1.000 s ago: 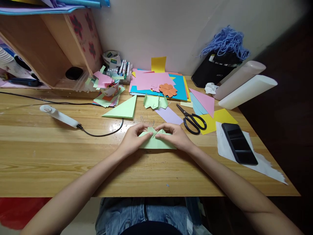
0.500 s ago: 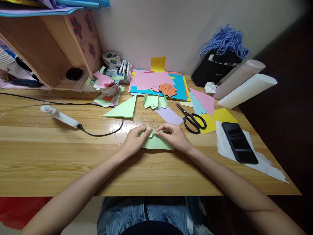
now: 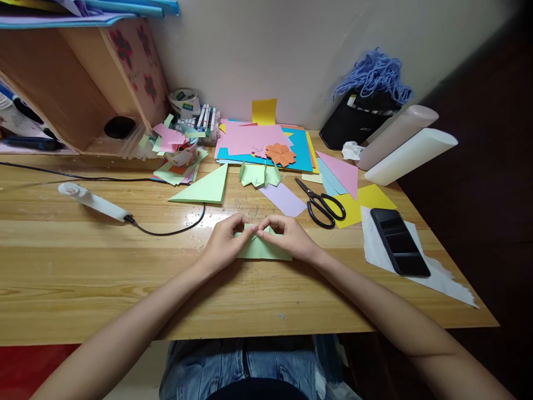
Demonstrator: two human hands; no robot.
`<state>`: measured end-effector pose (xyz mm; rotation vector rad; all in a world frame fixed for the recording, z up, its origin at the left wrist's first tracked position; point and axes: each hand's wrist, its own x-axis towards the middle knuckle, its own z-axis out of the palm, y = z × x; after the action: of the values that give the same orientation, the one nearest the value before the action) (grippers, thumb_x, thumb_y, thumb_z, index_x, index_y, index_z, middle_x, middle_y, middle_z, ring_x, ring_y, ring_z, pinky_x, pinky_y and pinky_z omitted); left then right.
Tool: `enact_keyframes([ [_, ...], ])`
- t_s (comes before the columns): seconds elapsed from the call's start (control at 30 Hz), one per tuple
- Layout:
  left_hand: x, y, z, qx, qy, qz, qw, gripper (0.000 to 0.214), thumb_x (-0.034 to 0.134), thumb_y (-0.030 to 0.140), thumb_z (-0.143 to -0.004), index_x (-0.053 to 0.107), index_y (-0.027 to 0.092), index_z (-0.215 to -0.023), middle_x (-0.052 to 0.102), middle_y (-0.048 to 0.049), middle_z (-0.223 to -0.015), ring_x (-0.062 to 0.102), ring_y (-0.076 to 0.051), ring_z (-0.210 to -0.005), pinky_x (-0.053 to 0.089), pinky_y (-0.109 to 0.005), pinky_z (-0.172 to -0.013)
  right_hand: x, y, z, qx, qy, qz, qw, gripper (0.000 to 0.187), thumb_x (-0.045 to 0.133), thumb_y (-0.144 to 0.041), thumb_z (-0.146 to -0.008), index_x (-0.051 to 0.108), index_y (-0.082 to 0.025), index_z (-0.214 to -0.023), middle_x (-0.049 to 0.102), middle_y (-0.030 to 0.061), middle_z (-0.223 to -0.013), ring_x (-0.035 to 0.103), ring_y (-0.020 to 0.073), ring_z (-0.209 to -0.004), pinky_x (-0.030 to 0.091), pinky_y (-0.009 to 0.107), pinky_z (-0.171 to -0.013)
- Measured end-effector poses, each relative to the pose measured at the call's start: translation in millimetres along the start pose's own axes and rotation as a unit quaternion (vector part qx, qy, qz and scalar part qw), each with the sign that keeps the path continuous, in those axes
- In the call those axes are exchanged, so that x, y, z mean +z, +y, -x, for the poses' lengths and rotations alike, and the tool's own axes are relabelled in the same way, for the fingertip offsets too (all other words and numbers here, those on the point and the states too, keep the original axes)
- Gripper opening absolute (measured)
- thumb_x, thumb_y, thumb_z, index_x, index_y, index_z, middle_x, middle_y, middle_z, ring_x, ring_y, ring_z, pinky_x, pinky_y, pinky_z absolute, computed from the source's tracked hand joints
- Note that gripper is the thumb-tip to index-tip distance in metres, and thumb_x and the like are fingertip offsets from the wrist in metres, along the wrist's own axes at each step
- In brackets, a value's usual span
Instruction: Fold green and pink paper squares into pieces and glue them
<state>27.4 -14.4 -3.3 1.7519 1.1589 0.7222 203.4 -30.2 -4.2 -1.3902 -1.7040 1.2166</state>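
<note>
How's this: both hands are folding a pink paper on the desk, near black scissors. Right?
No: the head view shows the paper is light green, not pink. Left hand and right hand fold it on the desk, near black scissors.

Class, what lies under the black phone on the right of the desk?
A torn white paper sheet lies under the black phone, spreading past it onto the wooden desk. The sheet's middle is covered by the phone.

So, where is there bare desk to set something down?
Free: the near edge left of the left hand, this side of the white cabled device; a strip between right hand and phone. Crowded: the back, around paper stack and scissors, and the green paper both hands pinch.
</note>
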Motion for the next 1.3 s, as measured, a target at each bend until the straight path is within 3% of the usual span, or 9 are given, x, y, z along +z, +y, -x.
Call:
enact_keyframes([
  [0.13,1.5,-4,-2,0.006,-0.009,0.051,0.999,0.021,0.055,0.037,-0.077,0.058,0.017,-0.083,0.058,-0.0008,-0.077,0.052,-0.013,-0.072,0.040,-0.024,-0.066,-2,0,-1,-0.003,0.006,0.016,1.000,0.018,0.056,-0.033,-0.076,0.060,-0.016,-0.074,0.059,0.0013,-0.075,0.047,0.0111,-0.064,0.037,0.023,-0.058],
  [0.27,-0.6,-5,-5,-0.020,-0.025,0.117,0.993,0.030,0.064,0.025,-0.068,0.058,0.014,-0.095,0.060,-0.0067,-0.095,0.053,-0.017,-0.087,0.043,-0.029,-0.079,-3,2,-2,0.002,0.017,0.032,0.999,0.019,0.055,-0.035,-0.076,0.060,-0.016,-0.076,0.058,0.0008,-0.073,0.046,0.0114,-0.064,0.036,0.024,-0.059],
  [0.53,-3.5,3,-4,-0.042,-0.044,0.133,0.989,0.039,0.063,0.017,-0.063,0.057,0.013,-0.101,0.061,-0.0090,-0.099,0.056,-0.017,-0.086,0.046,-0.029,-0.076,-4,0,-3,-0.021,0.000,-0.009,1.000,0.016,0.056,-0.032,-0.077,0.058,-0.016,-0.072,0.057,0.0001,-0.072,0.045,0.0101,-0.061,0.034,0.022,-0.055],
  [0.8,-9.1,6,-7,-0.061,0.027,0.077,0.995,0.041,0.069,0.029,-0.061,0.060,0.015,-0.099,0.061,-0.0080,-0.109,0.054,-0.021,-0.101,0.041,-0.033,-0.088,-6,3,-4,0.012,-0.032,-0.116,0.993,0.020,0.064,-0.033,-0.070,0.054,-0.015,-0.072,0.053,-0.0007,-0.069,0.049,0.0096,-0.061,0.039,0.022,-0.056],
  [1.03,-11.0,6,-8,-0.049,-0.009,0.051,0.997,0.040,0.067,0.025,-0.060,0.062,0.015,-0.098,0.063,-0.0068,-0.104,0.056,-0.020,-0.094,0.043,-0.031,-0.084,-7,4,-5,0.008,-0.022,-0.080,0.997,0.021,0.056,-0.033,-0.075,0.054,-0.015,-0.065,0.050,-0.0016,-0.061,0.046,0.0095,-0.058,0.037,0.022,-0.055],
  [1.3,-6.1,9,-3,-0.059,-0.036,0.046,0.997,0.039,0.060,0.022,-0.063,0.061,0.015,-0.101,0.065,-0.0037,-0.087,0.057,-0.014,-0.070,0.045,-0.024,-0.063,-6,3,-3,-0.017,-0.006,-0.063,0.998,0.021,0.051,-0.032,-0.079,0.055,-0.016,-0.067,0.053,-0.0005,-0.064,0.048,0.0111,-0.061,0.039,0.023,-0.058],
])
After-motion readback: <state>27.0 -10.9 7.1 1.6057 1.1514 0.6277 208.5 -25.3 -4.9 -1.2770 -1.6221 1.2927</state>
